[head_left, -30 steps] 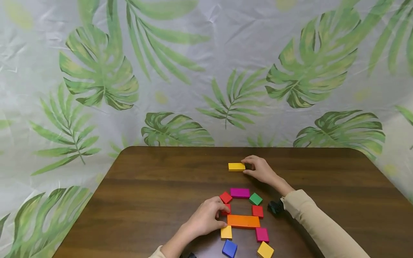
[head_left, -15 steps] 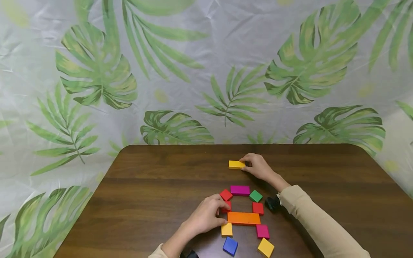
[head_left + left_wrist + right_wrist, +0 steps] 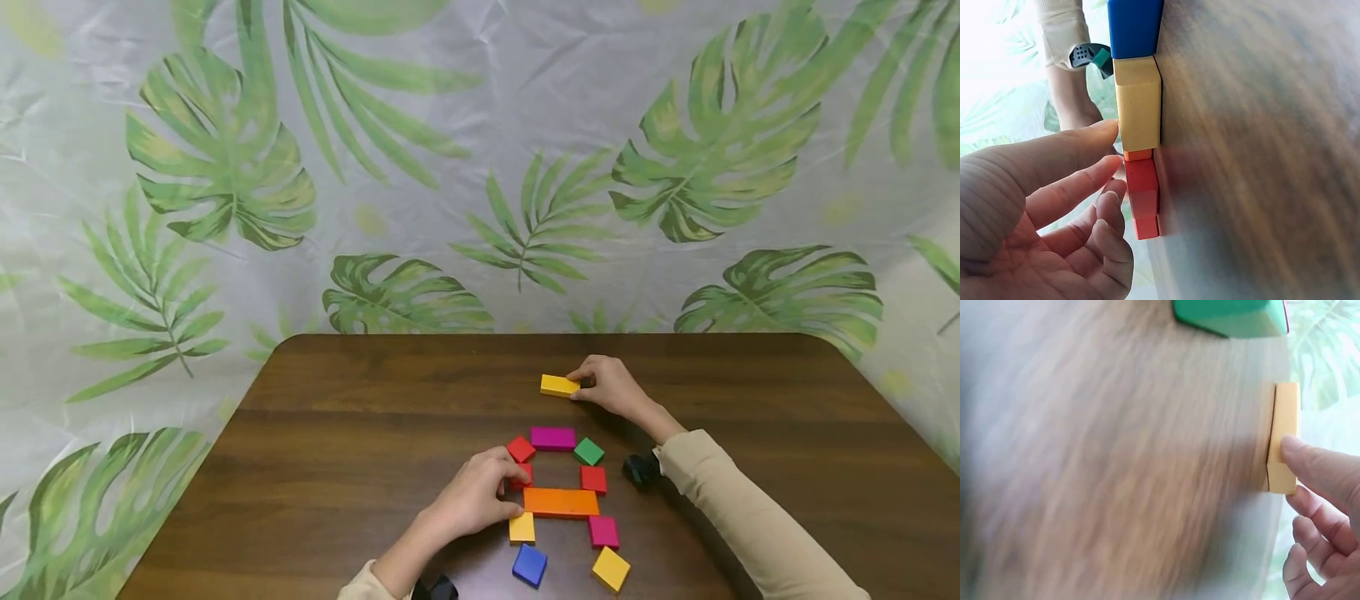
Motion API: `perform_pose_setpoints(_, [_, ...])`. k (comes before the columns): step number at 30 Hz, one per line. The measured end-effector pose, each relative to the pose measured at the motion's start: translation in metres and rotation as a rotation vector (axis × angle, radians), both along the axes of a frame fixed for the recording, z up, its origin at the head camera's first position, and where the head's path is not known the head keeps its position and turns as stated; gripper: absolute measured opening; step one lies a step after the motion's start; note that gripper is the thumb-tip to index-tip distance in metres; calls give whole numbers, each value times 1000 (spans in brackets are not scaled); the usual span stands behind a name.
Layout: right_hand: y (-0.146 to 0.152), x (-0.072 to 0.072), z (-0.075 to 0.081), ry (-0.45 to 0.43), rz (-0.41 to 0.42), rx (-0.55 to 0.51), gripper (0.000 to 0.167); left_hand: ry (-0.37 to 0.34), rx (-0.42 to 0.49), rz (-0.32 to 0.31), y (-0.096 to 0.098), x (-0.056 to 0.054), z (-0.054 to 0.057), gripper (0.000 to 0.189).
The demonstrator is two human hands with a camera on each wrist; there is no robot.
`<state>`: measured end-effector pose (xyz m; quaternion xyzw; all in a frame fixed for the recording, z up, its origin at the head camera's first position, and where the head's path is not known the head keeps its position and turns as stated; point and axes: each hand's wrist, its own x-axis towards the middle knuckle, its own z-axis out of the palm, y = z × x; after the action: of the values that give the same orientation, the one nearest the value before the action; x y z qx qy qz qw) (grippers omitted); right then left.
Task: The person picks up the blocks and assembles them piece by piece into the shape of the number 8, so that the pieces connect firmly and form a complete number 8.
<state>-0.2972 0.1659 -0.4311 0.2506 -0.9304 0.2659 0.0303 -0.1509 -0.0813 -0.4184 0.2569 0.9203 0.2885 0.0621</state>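
Note:
In the head view my right hand [image 3: 613, 388] pinches a long yellow block [image 3: 557, 385] by its right end, near the table's far edge. The right wrist view shows the thumb on the side of this yellow block [image 3: 1284, 425], with a finger behind its end. My left hand [image 3: 474, 492] rests at the left side of a block figure. In the left wrist view its thumb touches a square yellow block [image 3: 1139, 109], and its index fingertip lies against or close to a red block [image 3: 1142, 178]. The other fingers curl loosely, holding nothing.
The figure also has a purple block [image 3: 552, 439], a green block [image 3: 589, 451], a long orange block [image 3: 561, 502], a magenta block [image 3: 603, 531], a blue block [image 3: 530, 566] and a lower yellow block [image 3: 611, 569]. All lie on the brown table [image 3: 337, 450] before a leaf-patterned cloth.
My right hand has taken hold of the long yellow block's right end and shifted it slightly to the right, turning it a little. The left hand stays in place by the figure.

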Motion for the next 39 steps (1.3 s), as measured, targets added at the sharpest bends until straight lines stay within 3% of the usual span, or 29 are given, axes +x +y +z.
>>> perform_pose_setpoints(18, [50,21,7,21,1,70,29,4,24,-11,-3,0,4,24])
perform_pose_setpoints(30, [91,62,6,18,-53,72,27,12,43,-31,3,0,2,25])
perform_pose_setpoints(39, [102,100,7,22,-80,49,26,21,59,-40,2,2,1,25])
